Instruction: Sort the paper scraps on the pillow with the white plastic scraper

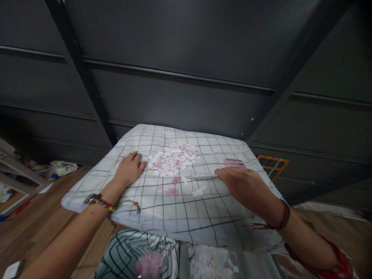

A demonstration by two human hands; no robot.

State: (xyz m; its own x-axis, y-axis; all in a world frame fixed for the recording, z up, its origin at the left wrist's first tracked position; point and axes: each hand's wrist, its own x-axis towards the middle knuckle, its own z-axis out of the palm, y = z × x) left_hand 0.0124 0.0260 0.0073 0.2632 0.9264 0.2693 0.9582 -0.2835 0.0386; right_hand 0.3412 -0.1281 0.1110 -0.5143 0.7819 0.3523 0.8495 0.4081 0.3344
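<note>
Reaching over the desk (229, 219) in the head view, the right hand (245, 188) has its fingers closed around one end of a thin pale stick (203, 177), which points left, low over the cloth, its far end beside a small white scrap (185, 179). The left hand (128, 169) lies palm down with its fingers loosely spread and holding nothing, just beside a heap of white and pink paper bits (174, 159) at the middle of the white checked cloth (209, 143). Pink stains (173, 191) mark the cloth on the near side of the heap, and a few loose white pieces (199, 191) lie to their right. A pink phone-like object (235, 162) rests just beyond the right hand. At the near edge, below the cloth, sit a container (252, 263) with pale scraps (212, 261) inside and, to its left, a green-and-white fabric (122, 252) with dark lines; a blurred pink item (148, 265) appears against it, too indistinct to identify. A dark panelled wall (180, 100) stands behind.
</note>
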